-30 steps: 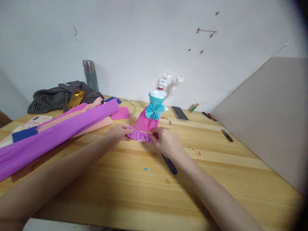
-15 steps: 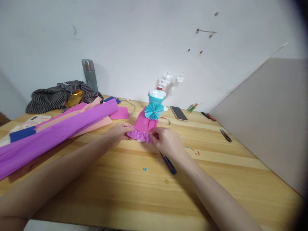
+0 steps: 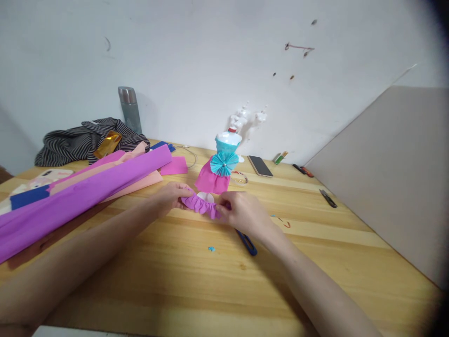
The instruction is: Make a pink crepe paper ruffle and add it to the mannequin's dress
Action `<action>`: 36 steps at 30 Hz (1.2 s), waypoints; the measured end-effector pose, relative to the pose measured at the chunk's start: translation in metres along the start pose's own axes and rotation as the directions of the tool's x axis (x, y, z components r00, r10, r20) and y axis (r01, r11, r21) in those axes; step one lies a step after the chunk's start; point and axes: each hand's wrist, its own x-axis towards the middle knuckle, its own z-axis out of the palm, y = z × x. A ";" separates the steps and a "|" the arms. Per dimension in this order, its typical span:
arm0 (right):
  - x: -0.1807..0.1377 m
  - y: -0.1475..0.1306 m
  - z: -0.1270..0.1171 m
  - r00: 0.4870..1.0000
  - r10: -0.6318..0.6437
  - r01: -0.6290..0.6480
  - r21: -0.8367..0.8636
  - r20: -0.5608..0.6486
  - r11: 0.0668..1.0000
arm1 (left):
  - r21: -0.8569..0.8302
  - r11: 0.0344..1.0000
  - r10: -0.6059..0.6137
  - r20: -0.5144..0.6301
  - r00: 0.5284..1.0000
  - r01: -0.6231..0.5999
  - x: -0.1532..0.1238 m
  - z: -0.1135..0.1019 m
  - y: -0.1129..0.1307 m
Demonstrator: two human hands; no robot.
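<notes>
A gathered purple crepe paper ruffle stretches between my two hands. My left hand pinches its left end, and my right hand grips the right end with the fingertips partly hidden. Just behind stands a white figurine wearing a turquoise top, a pink paper skirt and a pleated turquoise rosette at the waist. The figurine's white round base shows between the skirt and the ruffle. Below my right hand lies a dark blue-handled tool, its upper end hidden.
Purple, pink and peach paper rolls lie at left, before a striped cloth and a bottle. A phone, a bracelet and small black snips are at right. Turquoise scraps lie in front.
The purple ruffle has come down and toward me, away from the skirt's hem, so more of the white base shows. Both hands still hold its ends.
</notes>
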 end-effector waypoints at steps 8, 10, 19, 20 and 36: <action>-0.001 0.002 -0.005 0.995 0.005 -0.002 0.035 -0.100 0.999 | 0.206 0.952 0.259 -0.140 0.956 -0.228 0.002 0.005 0.006; 0.000 0.003 -0.004 0.995 0.006 -0.002 0.041 -0.099 0.999 | 0.271 0.928 0.305 -0.157 0.939 -0.256 0.003 0.005 0.007; 0.005 0.003 0.001 0.993 0.000 0.008 0.066 -0.119 0.998 | 0.553 0.764 0.500 -0.182 0.847 -0.332 0.001 0.002 0.009; 0.004 0.003 0.000 0.993 -0.001 0.008 0.062 -0.118 0.998 | 0.543 0.772 0.497 -0.192 0.846 -0.331 0.002 0.002 0.008; 0.003 0.003 0.002 0.993 -0.011 0.014 0.027 -0.117 1.000 | 0.036 0.982 0.186 -0.256 0.949 -0.183 0.008 0.004 0.007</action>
